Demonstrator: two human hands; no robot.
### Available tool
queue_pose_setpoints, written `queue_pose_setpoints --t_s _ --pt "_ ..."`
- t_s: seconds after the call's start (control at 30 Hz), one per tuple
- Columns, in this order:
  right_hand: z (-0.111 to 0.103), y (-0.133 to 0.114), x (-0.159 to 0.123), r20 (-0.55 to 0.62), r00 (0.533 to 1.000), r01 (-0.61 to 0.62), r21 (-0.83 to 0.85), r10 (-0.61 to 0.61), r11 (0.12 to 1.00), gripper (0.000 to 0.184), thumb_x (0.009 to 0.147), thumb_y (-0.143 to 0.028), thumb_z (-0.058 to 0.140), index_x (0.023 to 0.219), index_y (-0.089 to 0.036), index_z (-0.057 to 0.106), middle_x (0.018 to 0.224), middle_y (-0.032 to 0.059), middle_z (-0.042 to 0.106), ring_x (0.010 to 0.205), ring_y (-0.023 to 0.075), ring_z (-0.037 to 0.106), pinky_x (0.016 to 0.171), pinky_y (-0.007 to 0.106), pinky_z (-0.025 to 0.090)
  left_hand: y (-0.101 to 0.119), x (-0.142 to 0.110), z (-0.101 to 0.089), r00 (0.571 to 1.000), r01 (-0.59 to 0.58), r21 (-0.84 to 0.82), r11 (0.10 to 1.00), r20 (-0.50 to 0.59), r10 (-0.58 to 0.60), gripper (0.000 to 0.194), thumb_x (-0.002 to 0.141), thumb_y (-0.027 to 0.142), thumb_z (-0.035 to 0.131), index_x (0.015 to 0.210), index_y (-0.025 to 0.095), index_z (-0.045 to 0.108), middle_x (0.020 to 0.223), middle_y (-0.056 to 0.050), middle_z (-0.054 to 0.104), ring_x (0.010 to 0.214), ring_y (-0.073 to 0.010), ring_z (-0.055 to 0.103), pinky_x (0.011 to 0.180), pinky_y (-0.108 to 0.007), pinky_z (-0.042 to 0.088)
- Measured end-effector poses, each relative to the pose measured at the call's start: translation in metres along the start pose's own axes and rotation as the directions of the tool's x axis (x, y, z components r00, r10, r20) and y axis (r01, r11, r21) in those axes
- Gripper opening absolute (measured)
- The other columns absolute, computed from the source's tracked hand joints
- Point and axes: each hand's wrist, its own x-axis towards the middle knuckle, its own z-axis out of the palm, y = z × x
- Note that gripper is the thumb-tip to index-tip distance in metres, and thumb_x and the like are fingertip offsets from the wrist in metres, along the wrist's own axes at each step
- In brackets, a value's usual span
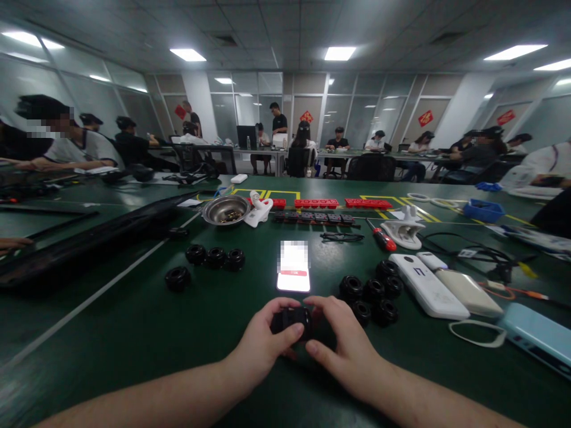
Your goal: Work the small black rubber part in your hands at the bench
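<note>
My left hand [263, 336] grips a small black round part [294, 321] between thumb and fingers, low in the middle of the view. At the part's right side, my right hand [341, 339] is curved with thumb and fingers apart, its fingertips close to the part; I cannot tell whether they touch it. Just beyond the hands lies a lit phone [293, 267]. Black ring-shaped parts [373, 289] lie in a cluster on the right. More black rings [216, 257] stand in a short row on the left, with a single ring [177, 278] nearer me.
A metal bowl [226, 210] with small brass-coloured pieces stands beyond, beside a white device [259, 209]. Red trays [316, 203], a black strip of parts [314, 220] and a screwdriver [383, 239] lie farther back. White power banks [428, 285] and a blue case [539, 336] lie right.
</note>
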Motion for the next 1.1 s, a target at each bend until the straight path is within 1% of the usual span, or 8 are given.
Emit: queue_pose_setpoints --t_s 0.1,0.27,0.4,0.53,0.77,0.9,1.0,1.1 --pt "-0.0006 -0.0014 0.0025 0.043 0.999 0.006 -0.063 -0.004 0.998 0.029 0.076 -0.035 0.051 0.100 -0.018 0.049 0.082 0.0057 0.054 0.076 0.0206 0.049 0.068 0.036 0.041 0.0000 0.0010 -0.0001 1.000 0.020 -0.002 1.000 0.013 -0.020 0.041 0.062 0.037 0.062 0.095 0.016 0.049 0.087 -0.004 0.054 0.063 -0.0123 0.057 0.047 -0.021 0.046" --pt "-0.0023 -0.0027 0.0027 0.051 0.981 0.192 -0.064 -0.189 0.979 0.041 0.076 -0.025 0.049 0.116 -0.020 0.038 0.102 0.0081 0.050 0.093 0.0224 0.045 0.081 0.041 0.036 -0.0014 0.0039 -0.0005 0.999 0.045 -0.052 0.998 0.031 -0.043 0.042 0.065 0.044 0.057 0.095 0.015 0.049 0.081 -0.004 0.055 0.059 -0.0125 0.056 0.045 -0.023 0.046" --pt "0.0002 -0.0001 0.0011 -0.012 0.997 0.076 -0.027 -0.077 0.997 0.048 0.075 -0.037 0.051 0.116 -0.017 0.037 0.096 0.0089 0.051 0.087 0.0235 0.047 0.075 0.041 0.040 -0.0016 0.0021 -0.0001 0.999 0.013 0.001 1.000 0.037 -0.013 0.037 0.063 0.034 0.062 0.093 0.016 0.050 0.087 -0.004 0.055 0.070 -0.0147 0.057 0.052 -0.023 0.047" --pt "-0.0005 -0.0014 0.0022 0.034 0.999 -0.021 -0.050 0.022 0.999 0.024 0.080 -0.036 0.046 0.096 -0.018 0.051 0.078 0.0052 0.053 0.074 0.0204 0.048 0.067 0.037 0.041 -0.0026 0.0010 -0.0005 0.996 -0.037 0.050 0.998 0.080 0.033 0.036 0.064 0.033 0.062 0.094 0.016 0.050 0.090 -0.004 0.054 0.071 -0.0141 0.056 0.054 -0.023 0.047" --pt "-0.0029 -0.0046 0.0016 0.043 0.974 0.225 -0.082 -0.222 0.971 0.040 0.078 -0.022 0.048 0.117 -0.021 0.038 0.103 0.0070 0.048 0.094 0.0217 0.043 0.085 0.041 0.032 -0.0004 0.0038 0.0020 0.999 0.038 0.016 0.999 0.007 -0.038 0.036 0.069 0.041 0.051 0.094 0.015 0.047 0.079 -0.003 0.052 0.055 -0.0111 0.054 0.045 -0.023 0.042" --pt "0.0005 -0.0011 -0.0002 -0.034 0.997 0.066 -0.025 -0.067 0.997 0.049 0.076 -0.033 0.050 0.118 -0.017 0.032 0.101 0.0091 0.048 0.092 0.0235 0.045 0.080 0.041 0.037 -0.0004 0.0021 0.0030 1.000 -0.003 0.039 0.999 -0.008 0.004 0.034 0.067 0.035 0.055 0.095 0.018 0.045 0.084 -0.002 0.049 0.061 -0.0111 0.053 0.048 -0.022 0.043" --pt "0.0018 0.0001 0.0005 0.006 0.998 -0.069 -0.030 0.069 0.997 0.035 0.080 -0.034 0.046 0.111 -0.019 0.040 0.087 0.0061 0.052 0.079 0.0212 0.048 0.069 0.037 0.040 -0.0039 0.0013 0.0020 0.997 -0.058 0.085 0.995 0.064 0.053 0.037 0.069 0.036 0.054 0.100 0.018 0.044 0.090 -0.004 0.050 0.065 -0.0119 0.053 0.048 -0.022 0.043" --pt "0.0012 -0.0014 0.0022 0.070 0.997 -0.008 -0.054 0.012 0.999 0.026 0.081 -0.031 0.047 0.104 -0.020 0.047 0.085 0.0046 0.055 0.077 0.0200 0.048 0.069 0.036 0.039 -0.0064 0.0025 0.0012 0.991 -0.079 0.087 0.993 0.117 0.069 0.039 0.071 0.041 0.050 0.102 0.017 0.045 0.089 -0.006 0.052 0.064 -0.0125 0.054 0.046 -0.022 0.042"
